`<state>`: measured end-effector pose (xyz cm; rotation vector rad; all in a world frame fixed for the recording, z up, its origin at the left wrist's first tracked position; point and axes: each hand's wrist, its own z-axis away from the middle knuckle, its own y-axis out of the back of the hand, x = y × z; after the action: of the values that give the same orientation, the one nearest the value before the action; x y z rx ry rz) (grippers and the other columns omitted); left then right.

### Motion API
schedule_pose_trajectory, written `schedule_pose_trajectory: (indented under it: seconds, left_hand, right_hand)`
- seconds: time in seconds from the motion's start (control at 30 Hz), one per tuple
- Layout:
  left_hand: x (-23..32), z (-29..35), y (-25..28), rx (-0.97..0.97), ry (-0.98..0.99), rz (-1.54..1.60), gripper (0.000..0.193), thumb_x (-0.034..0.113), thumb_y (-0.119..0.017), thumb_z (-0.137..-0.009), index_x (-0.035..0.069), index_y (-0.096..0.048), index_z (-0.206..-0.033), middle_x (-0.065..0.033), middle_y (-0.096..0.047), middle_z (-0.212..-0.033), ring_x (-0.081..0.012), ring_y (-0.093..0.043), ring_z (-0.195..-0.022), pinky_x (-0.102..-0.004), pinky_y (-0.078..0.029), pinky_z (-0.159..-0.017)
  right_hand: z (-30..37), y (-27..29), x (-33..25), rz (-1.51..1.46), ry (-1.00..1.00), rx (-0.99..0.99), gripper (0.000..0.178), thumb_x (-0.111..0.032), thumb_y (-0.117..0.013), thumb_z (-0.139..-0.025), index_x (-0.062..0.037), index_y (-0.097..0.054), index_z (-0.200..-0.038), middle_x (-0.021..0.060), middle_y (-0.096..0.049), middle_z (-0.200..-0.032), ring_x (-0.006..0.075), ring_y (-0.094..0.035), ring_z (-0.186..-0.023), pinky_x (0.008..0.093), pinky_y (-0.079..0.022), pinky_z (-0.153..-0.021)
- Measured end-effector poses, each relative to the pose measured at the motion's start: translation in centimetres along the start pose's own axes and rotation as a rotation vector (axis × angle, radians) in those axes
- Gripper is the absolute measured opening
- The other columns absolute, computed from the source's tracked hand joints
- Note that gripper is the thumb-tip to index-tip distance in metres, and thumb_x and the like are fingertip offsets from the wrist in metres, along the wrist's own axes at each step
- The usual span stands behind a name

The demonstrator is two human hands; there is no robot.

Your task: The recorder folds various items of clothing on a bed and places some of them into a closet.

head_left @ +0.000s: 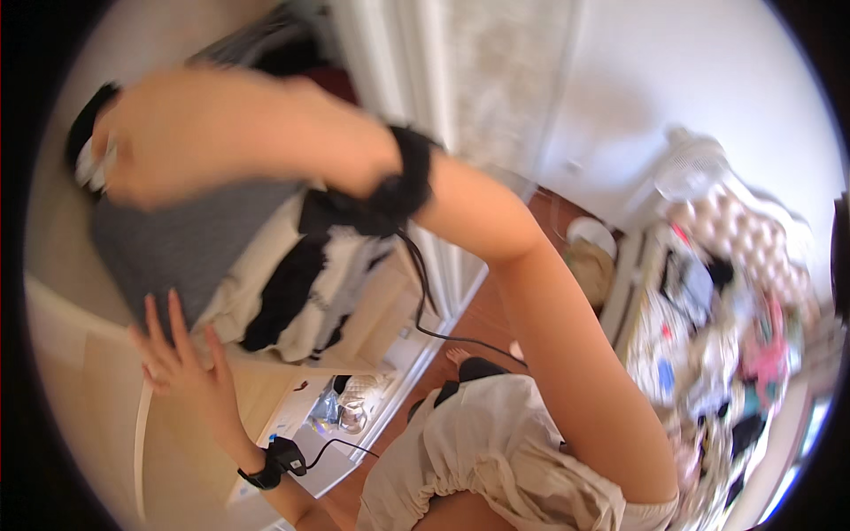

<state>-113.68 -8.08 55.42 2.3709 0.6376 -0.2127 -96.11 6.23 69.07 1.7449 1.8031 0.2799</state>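
Nearest the camera is a blurry right hand point(204, 133) over the clothes stack point(292, 288), fingers curled by a whitish scrap point(96, 166) at its left end, though I honestly can't tell if they're gripping it. Left hand point(190, 372) is at the stack's lower-left edge, fingers spread wide against soft-looking grey folded fabric point(186, 230), and the boxy black wrist device point(283, 453) below the stack has a white mark too tiny to read. Stack's in a pale wood-look wardrobe point(181, 442), with a button-tufted cream headboard point(744, 226) far off to its right.
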Motion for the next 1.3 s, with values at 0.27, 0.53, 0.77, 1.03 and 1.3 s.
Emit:
schedule_pose_trajectory:
  seconds: [0.27, 0.53, 0.77, 1.03, 1.3]
  left_hand:
    - [13.7, 2.7, -1.1, -0.036, -0.344, 1.005, 0.026, 0.011, -0.049, -0.087, 0.005, -0.056, -0.111, -0.0055, -0.060, -0.108, -0.0220, -0.052, -0.101, -0.0351, -0.029, -0.090]
    - [37.5, 4.2, 8.5, -0.628, -0.786, 1.644, 0.018, 0.012, -0.049, -0.088, 0.007, -0.060, -0.102, -0.0063, -0.065, -0.091, -0.0186, -0.056, -0.084, -0.0285, -0.037, -0.080]
    - [52.7, 7.7, 18.6, -0.552, -1.307, 1.722, 0.017, 0.012, -0.050, -0.087, 0.008, -0.061, -0.100, -0.0038, -0.064, -0.086, -0.0153, -0.055, -0.072, -0.0277, -0.037, -0.078]
    - [65.3, 11.3, 25.1, -0.890, -1.448, 1.735, 0.019, 0.015, -0.048, -0.089, 0.005, -0.061, -0.099, -0.0075, -0.065, -0.086, -0.0201, -0.055, -0.069, -0.0299, -0.040, -0.069]
    - [76.6, 16.6, 29.3, -1.181, -1.722, 1.606, 0.020, 0.015, -0.048, -0.089, 0.001, -0.060, -0.098, -0.0132, -0.064, -0.083, -0.0206, -0.062, -0.073, -0.0290, -0.045, -0.063]
  right_hand:
    - [26.7, 10.3, -13.7, -0.042, -0.194, -0.345, 0.034, -0.009, -0.053, -0.078, 0.0042, -0.049, -0.109, 0.0060, -0.050, -0.059, 0.0194, -0.047, -0.044, 0.0300, -0.034, -0.039]
    - [34.2, 19.7, -27.6, -0.023, -0.288, 0.059, 0.043, -0.019, -0.053, -0.080, -0.0057, -0.053, -0.121, 0.0113, -0.059, -0.073, 0.0111, -0.045, -0.045, 0.0203, -0.034, -0.041]
    - [41.2, 24.4, -30.6, 0.464, -0.321, 0.372, 0.030, -0.010, -0.045, -0.081, -0.0108, -0.058, -0.108, 0.0086, -0.058, -0.064, 0.0058, -0.032, -0.036, 0.0188, -0.018, -0.033]
    - [51.3, 32.3, -35.1, 0.666, -0.654, 0.432, 0.025, 0.004, -0.046, -0.072, -0.0044, -0.065, -0.086, 0.0097, -0.064, -0.071, 0.0095, -0.043, -0.041, 0.0213, -0.024, -0.035]
    - [65.8, 28.9, -37.2, 0.734, -1.782, 1.358, 0.010, -0.014, -0.057, -0.084, -0.0045, -0.060, -0.084, 0.0029, -0.063, -0.067, 0.0094, -0.054, -0.050, 0.0199, -0.041, -0.048]
